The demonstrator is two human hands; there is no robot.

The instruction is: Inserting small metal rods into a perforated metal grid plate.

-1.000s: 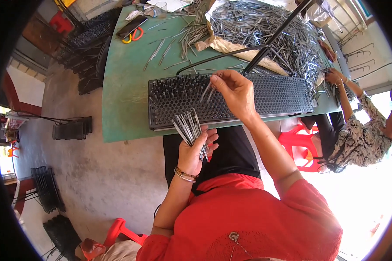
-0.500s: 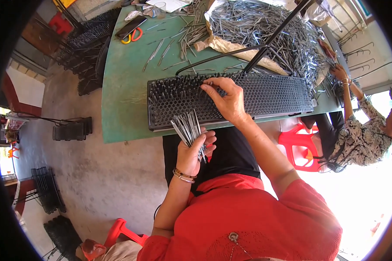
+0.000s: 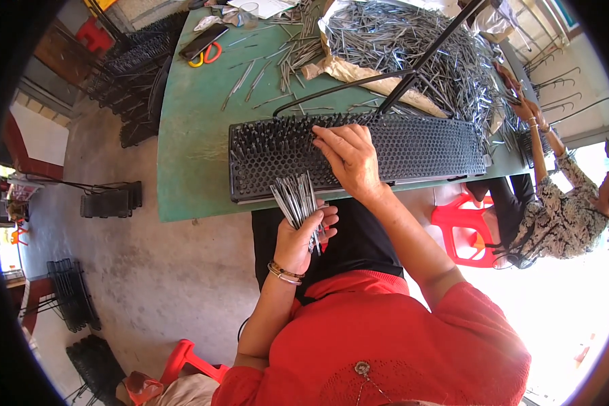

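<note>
A bundle of thin grey metal rods (image 3: 295, 197) fans upward out of my left hand (image 3: 303, 230), whose fingers and thumb wrap it just in front of the table edge. Over a long black perforated rack (image 3: 413, 145), my right hand (image 3: 348, 152) is closed, thumb and forefinger pinched together among the rods standing in the holes. What the pinch holds is mostly hidden; it looks like the top of one rod. Rods fill holes mainly at the rack's far left part, while the nearer rows and right part show open holes. A black bar handle (image 3: 402, 84) rises behind the rack.
A large heap of loose rods (image 3: 399, 40) lies on brown paper (image 3: 365, 78) at the back of the green table (image 3: 189, 149). Scissors (image 3: 212, 53) and a phone (image 3: 204, 40) lie back left. A co-worker (image 3: 561, 210) sits at the right. Black racks (image 3: 111, 203) stand on the floor.
My right hand has shifted slightly left, and its fingers have drawn in closer together. My left hand barely moved with its bundle. The co-worker's hands have moved a little.
</note>
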